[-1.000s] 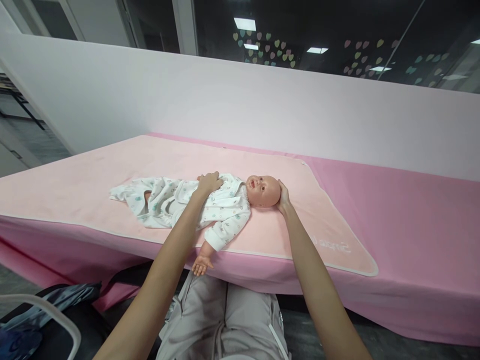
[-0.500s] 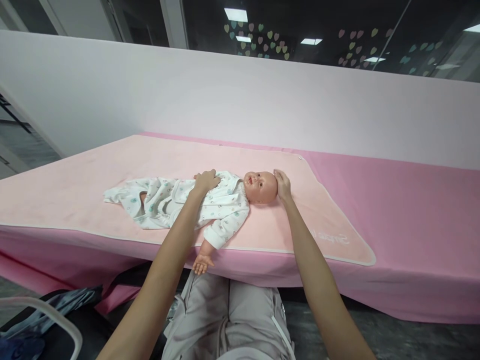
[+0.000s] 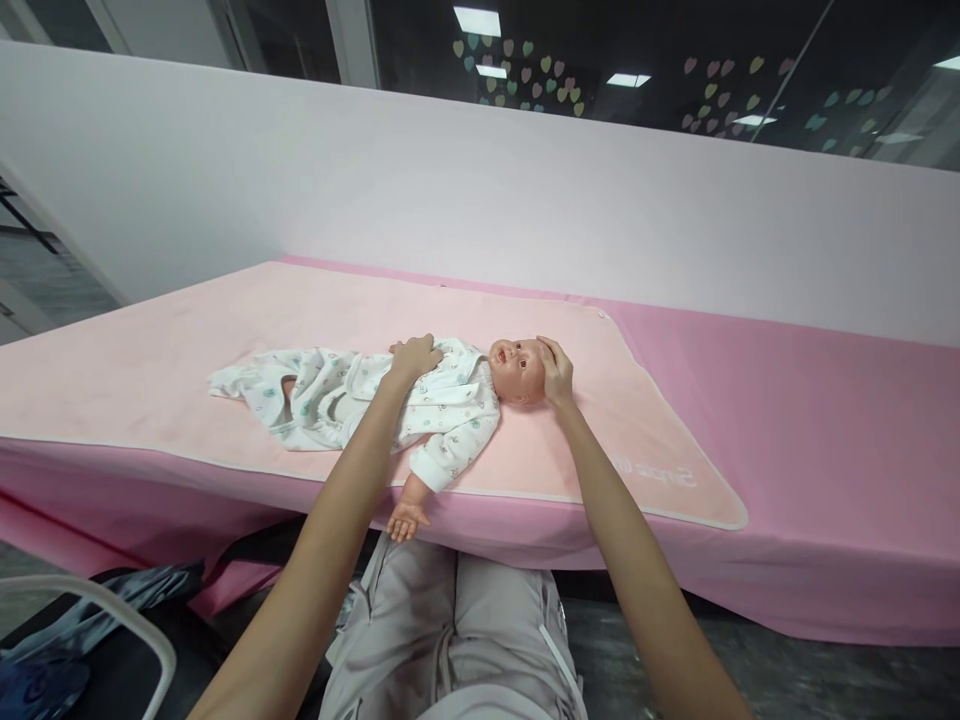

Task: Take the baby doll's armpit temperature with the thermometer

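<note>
A baby doll (image 3: 457, 405) in a white patterned outfit lies on its back on a peach mat (image 3: 247, 300), its head to the right. Its near arm (image 3: 409, 508) sticks out past the mat's front edge. My left hand (image 3: 416, 357) is on the doll's chest, fingers curled over the far side by its other arm; the fingertips are partly hidden. Cupped against the crown and forehead of the doll's head (image 3: 517, 368) is my right hand (image 3: 557, 370), its fingers stretched out and resting flat.
The mat covers part of a bed or table draped in a pink sheet (image 3: 825, 440). Behind it runs a white wall (image 3: 480, 200) below dark glass with heart stickers. At lower left are a curved pale rail (image 3: 112, 605) and a dark bag or cloth (image 3: 135, 610).
My right hand has slid left, from beside the doll's crown onto its forehead. My left hand stays on the doll's chest. The camera view has shifted slightly.
</note>
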The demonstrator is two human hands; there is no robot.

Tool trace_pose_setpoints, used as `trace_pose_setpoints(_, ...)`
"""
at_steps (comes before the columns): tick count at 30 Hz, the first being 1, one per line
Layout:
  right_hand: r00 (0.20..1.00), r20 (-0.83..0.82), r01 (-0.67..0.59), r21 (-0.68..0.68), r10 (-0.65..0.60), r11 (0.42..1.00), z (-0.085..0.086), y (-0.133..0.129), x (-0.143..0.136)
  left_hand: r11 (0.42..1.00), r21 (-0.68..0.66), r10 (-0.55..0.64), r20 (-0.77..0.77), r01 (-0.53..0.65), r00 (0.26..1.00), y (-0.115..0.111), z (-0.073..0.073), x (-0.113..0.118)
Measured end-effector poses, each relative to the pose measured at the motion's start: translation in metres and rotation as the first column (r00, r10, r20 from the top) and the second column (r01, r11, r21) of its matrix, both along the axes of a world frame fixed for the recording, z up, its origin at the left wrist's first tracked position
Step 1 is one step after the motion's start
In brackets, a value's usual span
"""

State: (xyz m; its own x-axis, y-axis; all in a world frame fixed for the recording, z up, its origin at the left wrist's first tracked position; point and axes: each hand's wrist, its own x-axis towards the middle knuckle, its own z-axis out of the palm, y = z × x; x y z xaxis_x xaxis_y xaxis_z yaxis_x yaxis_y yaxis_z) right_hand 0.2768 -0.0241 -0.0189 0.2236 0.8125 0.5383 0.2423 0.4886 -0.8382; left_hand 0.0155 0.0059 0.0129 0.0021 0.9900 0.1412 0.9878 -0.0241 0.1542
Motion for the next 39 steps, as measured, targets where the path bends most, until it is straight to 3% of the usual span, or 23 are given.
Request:
trace_pose_setpoints(9, 0.994, -0.11, 0.007, -0.024, -0.01, 1.0, -0.002, 0.001, -0.001, 1.0, -0.014, 0.0, 0.022, 0.001, 1.0, 0.0, 0.0, 0.0)
trace_pose_setpoints(15, 0.996, -0.084, 0.043, 0.012, -0.042, 0.999, -0.001, -0.002, -0.001, 1.0, -0.014, 0.002, 0.023, -0.001, 1.0, 0.0, 0.001, 0.0)
trace_pose_setpoints(21, 0.996, -0.083, 0.036, -0.066, -0.041, 0.997, -0.004, 0.002, -0.002, 1.0, -0.013, 0.0, 0.025, 0.0, 1.0, -0.001, 0.001, 0.0)
trace_pose_setpoints(27, 0.991, -0.123, 0.059, -0.019, -0.061, 0.998, -0.005, 0.005, -0.003, 1.0, -0.02, -0.01, 0.036, 0.01, 0.999, 0.003, -0.001, -0.002)
trace_pose_setpoints(31, 0.993, -0.087, 0.07, -0.069, -0.076, 0.995, -0.002, 0.004, -0.004, 0.998, -0.057, 0.005, 0.065, -0.001, 0.998, 0.008, -0.002, -0.003)
trace_pose_setpoints(39, 0.994, -0.105, 0.007, -0.05, -0.013, 0.999, 0.002, -0.004, -0.001, 0.998, -0.061, 0.022, 0.076, -0.017, 0.997, 0.012, -0.004, -0.003)
